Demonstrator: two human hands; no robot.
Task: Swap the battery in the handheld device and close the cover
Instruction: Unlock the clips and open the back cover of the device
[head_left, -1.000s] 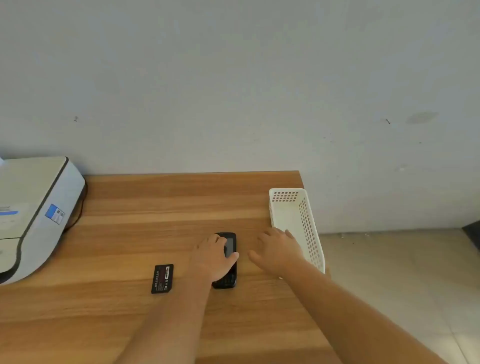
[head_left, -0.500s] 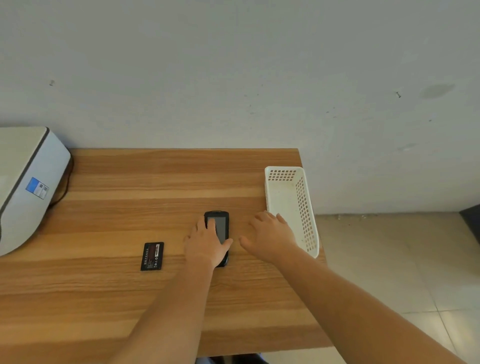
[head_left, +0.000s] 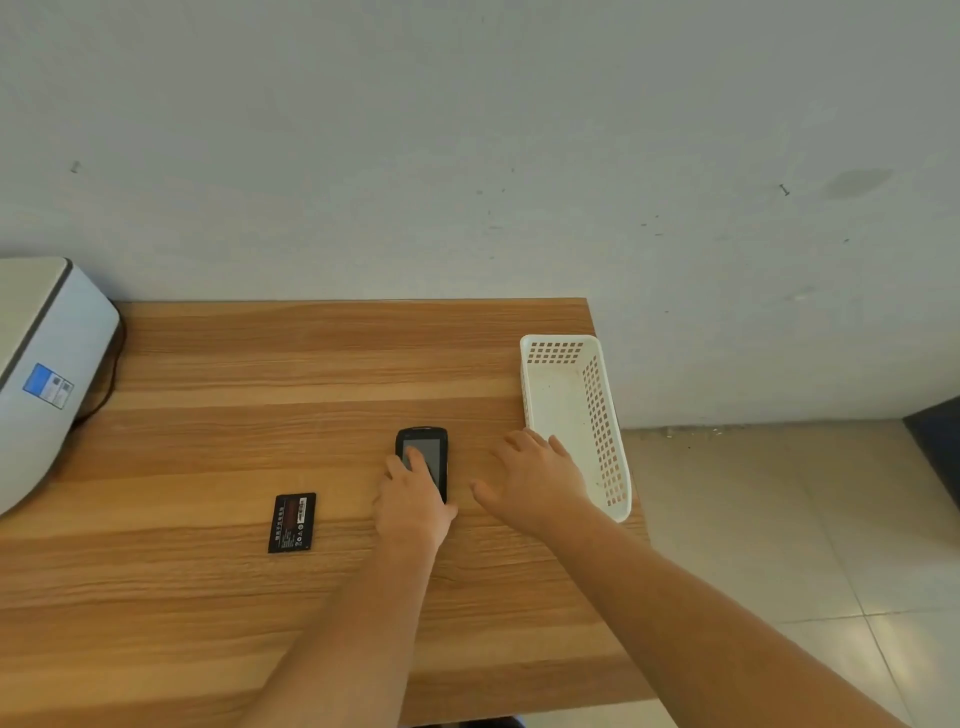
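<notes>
Swap barely begun: left hand (head_left: 413, 506) is lying flat on the screen-up phone (head_left: 425, 448); right hand (head_left: 535, 480) is resting spread, empty; spare battery (head_left: 292, 522) is waiting mid-tabletop.

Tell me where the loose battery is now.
The battery lies flat on the table, left of the left hand and device.

Matt wood-grain table (head_left: 208, 597), glossy black plastic handheld device (head_left: 434, 441), perforated white plastic basket (head_left: 602, 415)
</notes>
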